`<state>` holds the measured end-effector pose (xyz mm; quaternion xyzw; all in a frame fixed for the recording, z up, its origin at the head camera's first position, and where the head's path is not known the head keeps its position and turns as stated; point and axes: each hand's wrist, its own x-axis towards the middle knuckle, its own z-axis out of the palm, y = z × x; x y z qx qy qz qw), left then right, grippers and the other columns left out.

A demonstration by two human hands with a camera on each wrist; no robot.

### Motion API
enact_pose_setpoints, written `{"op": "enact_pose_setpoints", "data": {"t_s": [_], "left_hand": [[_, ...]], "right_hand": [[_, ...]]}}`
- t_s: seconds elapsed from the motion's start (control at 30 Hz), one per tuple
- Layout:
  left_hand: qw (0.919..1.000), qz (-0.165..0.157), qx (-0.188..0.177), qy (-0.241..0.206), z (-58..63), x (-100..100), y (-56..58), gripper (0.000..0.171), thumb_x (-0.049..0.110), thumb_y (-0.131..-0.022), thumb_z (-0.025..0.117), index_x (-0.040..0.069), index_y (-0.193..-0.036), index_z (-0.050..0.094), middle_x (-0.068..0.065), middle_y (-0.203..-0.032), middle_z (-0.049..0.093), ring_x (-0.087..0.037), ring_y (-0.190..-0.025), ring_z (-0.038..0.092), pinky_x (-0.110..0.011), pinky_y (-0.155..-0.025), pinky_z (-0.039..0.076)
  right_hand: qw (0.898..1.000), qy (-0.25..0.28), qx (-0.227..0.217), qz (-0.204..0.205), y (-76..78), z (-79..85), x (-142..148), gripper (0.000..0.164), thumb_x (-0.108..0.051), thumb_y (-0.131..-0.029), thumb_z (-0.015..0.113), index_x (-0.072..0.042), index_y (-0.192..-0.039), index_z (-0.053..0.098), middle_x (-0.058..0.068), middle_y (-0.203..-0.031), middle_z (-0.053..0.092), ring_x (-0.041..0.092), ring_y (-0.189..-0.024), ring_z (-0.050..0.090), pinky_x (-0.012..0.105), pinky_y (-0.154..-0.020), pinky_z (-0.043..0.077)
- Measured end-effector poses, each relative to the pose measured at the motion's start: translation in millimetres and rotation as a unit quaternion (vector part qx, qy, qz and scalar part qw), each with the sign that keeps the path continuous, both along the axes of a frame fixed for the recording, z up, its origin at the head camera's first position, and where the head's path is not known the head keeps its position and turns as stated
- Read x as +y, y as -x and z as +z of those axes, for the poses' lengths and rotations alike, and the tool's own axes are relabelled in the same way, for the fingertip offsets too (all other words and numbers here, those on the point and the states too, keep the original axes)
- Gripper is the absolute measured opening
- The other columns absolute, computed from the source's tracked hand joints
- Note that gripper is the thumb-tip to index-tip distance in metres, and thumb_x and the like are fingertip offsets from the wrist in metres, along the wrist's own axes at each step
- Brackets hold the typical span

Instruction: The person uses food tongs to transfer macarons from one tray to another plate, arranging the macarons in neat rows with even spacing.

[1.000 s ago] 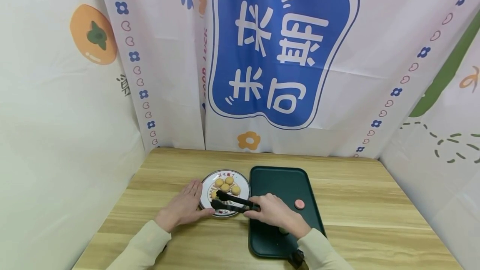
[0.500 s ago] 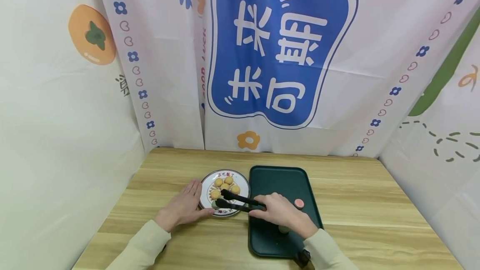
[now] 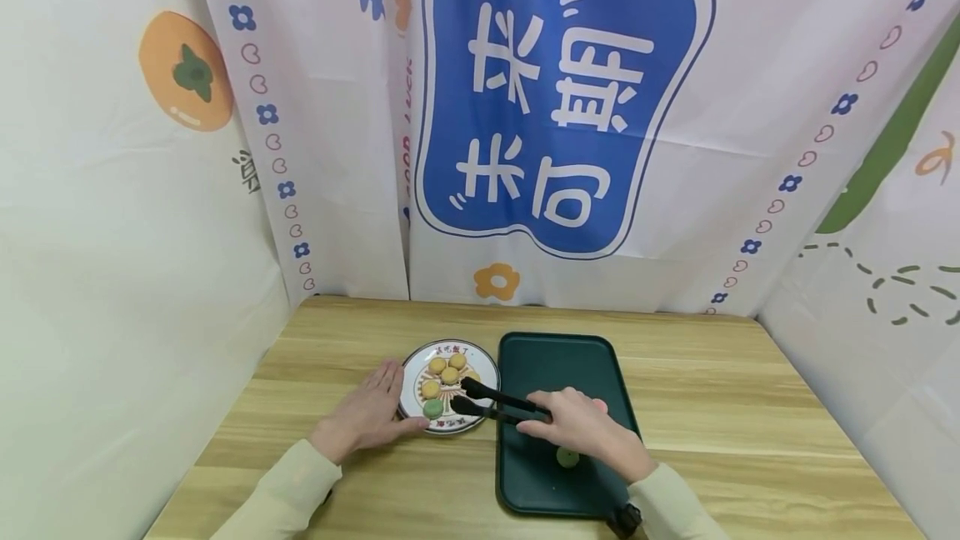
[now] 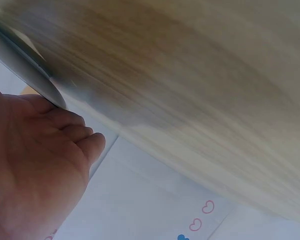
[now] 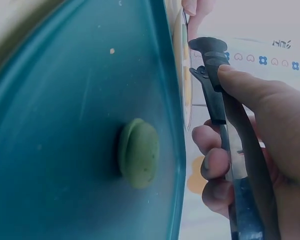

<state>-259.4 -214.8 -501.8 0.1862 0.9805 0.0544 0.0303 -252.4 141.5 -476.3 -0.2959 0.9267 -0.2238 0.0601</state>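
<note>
My right hand (image 3: 581, 423) grips a pair of black-tipped tongs (image 5: 240, 132). Their tips stand apart over the right part of a white plate (image 3: 411, 394), with nothing between them. On that plate lie several yellow macarons (image 3: 450, 375) and a green macaron (image 3: 433, 409) near the front rim. My left hand (image 3: 367, 415) rests against the plate's left edge, fingers straight, thumb along the near rim. A second green macaron (image 5: 140, 154) sits on the dark green tray (image 3: 540, 482) below my right hand. Mostly hidden behind that hand is a pink macaron (image 3: 601, 406).
Plate and tray stand side by side on a wooden table (image 3: 720, 432). A printed cloth (image 3: 675, 215) hangs behind the table's back edge, and pale cloth walls flank both sides.
My right hand has drawn the tongs rightward, away from the green macaron on the plate, which now shows uncovered. The tray's green macaron has come into fuller view. My left hand stays put.
</note>
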Motion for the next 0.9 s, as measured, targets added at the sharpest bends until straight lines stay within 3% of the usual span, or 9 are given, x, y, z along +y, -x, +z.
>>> {"op": "enact_pose_setpoints", "data": {"t_s": [0.47,0.9], "left_hand": [[1.0000,0.004,-0.004,0.000,0.5,0,0.3,0.113,0.080,-0.085,0.043,-0.012,-0.149,0.027,-0.030,-0.158,0.023,-0.041,-0.149,0.022,-0.049,-0.124,0.023],[1.0000,0.005,-0.002,0.002,-1.8,-1,0.8,0.112,0.079,-0.085,0.044,-0.011,-0.149,0.026,-0.030,-0.158,0.023,-0.041,-0.149,0.021,-0.049,-0.124,0.023]], "right_hand": [[1.000,-0.013,-0.001,0.007,-9.1,10.6,28,0.058,-0.055,-0.092,0.060,-0.009,-0.126,0.066,-0.012,-0.055,0.050,-0.002,-0.045,0.041,0.017,-0.045,0.037],[0.999,-0.030,0.013,0.010,-17.3,16.1,51,0.056,-0.053,-0.093,0.060,-0.007,-0.124,0.066,-0.014,-0.053,0.042,-0.003,-0.045,0.034,0.015,-0.044,0.030]]}}
